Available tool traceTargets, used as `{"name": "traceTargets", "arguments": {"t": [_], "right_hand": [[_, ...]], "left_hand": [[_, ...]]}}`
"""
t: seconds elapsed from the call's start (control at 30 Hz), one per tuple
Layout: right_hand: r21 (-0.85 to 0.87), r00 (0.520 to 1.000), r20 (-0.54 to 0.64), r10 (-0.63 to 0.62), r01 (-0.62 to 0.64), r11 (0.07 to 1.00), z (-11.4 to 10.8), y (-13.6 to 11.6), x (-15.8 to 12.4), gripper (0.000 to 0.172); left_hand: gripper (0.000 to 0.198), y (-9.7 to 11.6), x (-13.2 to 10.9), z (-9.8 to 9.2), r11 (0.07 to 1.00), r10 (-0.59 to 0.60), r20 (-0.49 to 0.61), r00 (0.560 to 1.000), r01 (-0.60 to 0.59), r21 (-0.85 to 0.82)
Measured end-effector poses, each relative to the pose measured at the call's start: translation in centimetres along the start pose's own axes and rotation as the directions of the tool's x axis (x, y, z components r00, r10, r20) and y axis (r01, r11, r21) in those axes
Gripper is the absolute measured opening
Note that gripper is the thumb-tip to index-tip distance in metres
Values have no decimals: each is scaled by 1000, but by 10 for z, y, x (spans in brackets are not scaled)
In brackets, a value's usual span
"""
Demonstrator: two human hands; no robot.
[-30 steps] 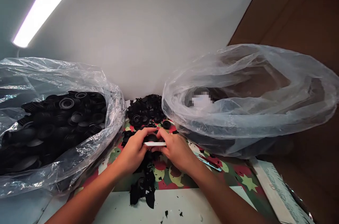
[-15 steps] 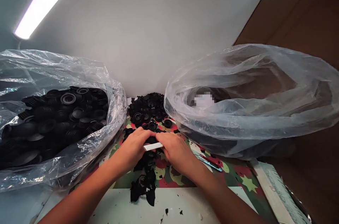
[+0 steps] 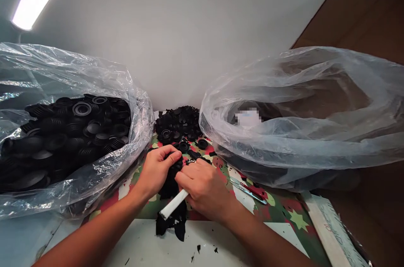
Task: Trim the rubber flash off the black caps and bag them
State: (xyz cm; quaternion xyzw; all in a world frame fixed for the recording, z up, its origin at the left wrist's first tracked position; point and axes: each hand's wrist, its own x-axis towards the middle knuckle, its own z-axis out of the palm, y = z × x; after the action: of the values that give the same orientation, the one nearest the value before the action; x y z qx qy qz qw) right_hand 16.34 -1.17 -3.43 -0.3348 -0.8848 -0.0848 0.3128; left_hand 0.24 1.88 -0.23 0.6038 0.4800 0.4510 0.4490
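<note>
My left hand (image 3: 158, 170) is closed, thumb against forefinger, on a black rubber part (image 3: 177, 162), mostly hidden by the fingers. Wrapped around a flat white handle (image 3: 173, 205) is my right hand (image 3: 203, 185); the handle's near end slants down to the left, and its far end cannot be seen. The two hands are close together. Beneath them lie black rubber scraps (image 3: 170, 220), partly over a white board. Behind the hands, on the patterned cloth, rest loose black rubber rings (image 3: 202, 144).
A clear plastic bag (image 3: 142, 111) of black ribbed rubber parts (image 3: 83, 132) stands at left. Another clear bag (image 3: 284, 149) gapes at right. Between them sits a pile of black scraps (image 3: 179, 120). Scissors-like tools (image 3: 252, 193) with red and blue handles lie right of my hands.
My hands have drawn apart. The right has moved lower and turned the white handle, which now points down-left instead of nearly level. The view has shifted slightly.
</note>
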Motion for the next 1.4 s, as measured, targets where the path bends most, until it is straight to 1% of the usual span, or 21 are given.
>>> {"name": "traceTargets", "arguments": {"t": [0.07, 0.13, 0.2, 0.27, 0.43, 0.53, 0.6, 0.67, 0.73, 0.83, 0.9, 0.97, 1.03, 1.1, 1.27, 1.33, 1.4], "right_hand": [[-43, 999, -51, -2, 0, 999, 0, -4, 2, 28], [-47, 994, -109, 9, -14, 999, -2, -6, 4, 30], [-33, 988, -151, 18, -23, 999, -5, -7, 4, 33], [-11, 986, -162, 24, -26, 1000, -8, -7, 4, 33], [53, 982, -187, 24, -14, 998, -7, -7, 1, 31], [77, 976, -196, 94, -80, 994, -4, -3, -1, 31], [109, 966, -198, 168, -149, 983, -3, 1, -3, 30], [199, 954, -182, 240, -204, 959, -2, 6, -5, 27], [343, 936, -172, 307, -235, 910, -3, 9, -6, 21], [491, 878, -196, 436, -297, 819, -6, 9, -5, 11], [523, 849, -215, 482, -317, 792, -8, 7, -4, 3], [543, 847, -219, 484, -307, 782, -9, 6, -3, 6], [550, 851, -225, 474, -291, 783, -7, 4, -4, 12], [512, 859, -239, 453, -285, 811, -6, 4, -5, 13], [297, 886, -279, 370, -287, 911, -5, 5, -7, 14], [280, 874, -288, 391, -313, 908, -6, 4, -5, 15], [328, 849, -260, 460, -370, 869, -7, 3, -3, 15]], "left_hand": [[31, -2, 0, 2, 988, -78, -7, 997, 76, -134], [36, -2, -1, 6, 937, -181, 22, 983, 179, -299], [41, -2, -5, 11, 875, -247, 41, 968, 241, -419], [45, -2, -9, 16, 846, -261, 32, 965, 245, -473], [49, -2, -13, 26, 837, -253, -43, 966, 197, -511], [50, -2, -13, 26, 836, -250, -45, 967, 192, -514], [48, -4, -13, 23, 847, -232, -20, 973, 191, -495], [43, -5, -14, 19, 889, -182, -15, 983, 158, -429], [34, -7, -15, 15, 945, -98, -39, 994, 81, -317], [22, -8, -16, 12, 989, 33, -63, 997, -42, -145], [17, -8, -17, 12, 994, 78, -60, 995, -82, -76], [16, -7, -18, 14, 995, 96, -54, 994, -97, -32], [15, -7, -18, 15, 994, 113, -52, 992, -113, 2], [14, -8, -19, 15, 991, 133, -52, 990, -131, 35], [13, -8, -20, 16, 982, 166, -50, 985, -161, 95], [12, -8, -19, 17, 979, 180, -42, 983, -175, 104], [12, -9, -18, 18, 980, 177, -31, 984, -174, 93]]}}
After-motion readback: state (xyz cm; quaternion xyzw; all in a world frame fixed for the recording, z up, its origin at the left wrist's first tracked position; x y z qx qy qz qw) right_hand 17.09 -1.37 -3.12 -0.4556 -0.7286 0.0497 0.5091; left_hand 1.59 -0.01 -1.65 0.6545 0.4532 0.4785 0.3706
